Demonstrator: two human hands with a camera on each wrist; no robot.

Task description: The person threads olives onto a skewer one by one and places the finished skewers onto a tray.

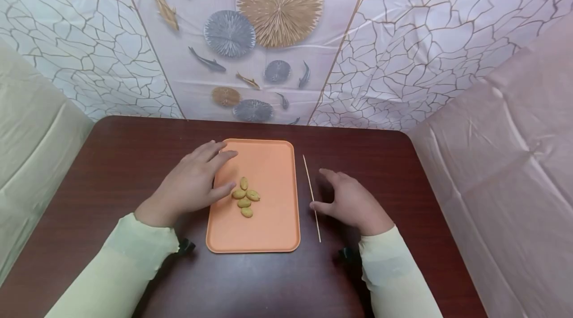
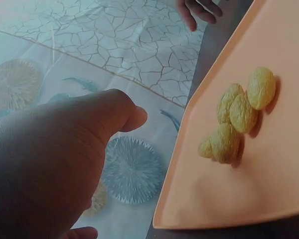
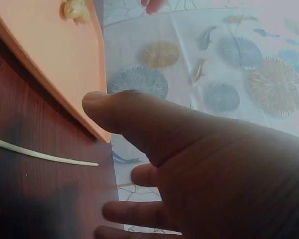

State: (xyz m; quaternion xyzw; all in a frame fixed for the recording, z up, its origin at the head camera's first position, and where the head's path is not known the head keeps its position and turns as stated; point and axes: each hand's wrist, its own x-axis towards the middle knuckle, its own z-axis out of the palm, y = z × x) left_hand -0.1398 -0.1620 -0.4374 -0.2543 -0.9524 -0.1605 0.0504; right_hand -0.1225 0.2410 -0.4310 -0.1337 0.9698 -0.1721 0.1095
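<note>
The left grip (image 1: 188, 186), fingers apart and empty, is at the left edge of one orange tray (image 1: 268, 173), mid-frame, bearing five wrinkled yellow-green fruits (image 1: 244, 203). The right grip (image 1: 351, 203), loosely spread, empty, overlaps one thin stick (image 1: 308, 178), right of centre on the tabletop (image 1: 264, 283); printed cloth (image 1: 403, 34) backs the upper frame.

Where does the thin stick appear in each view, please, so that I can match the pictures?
Head: just right of centre, the thin stick lies beside the orange tray, near the right hand.
Left wrist: not in this picture.
Right wrist: lower left, running in from the left edge below the tray.
Shared landmark: the orange tray, visible in all three.
</note>
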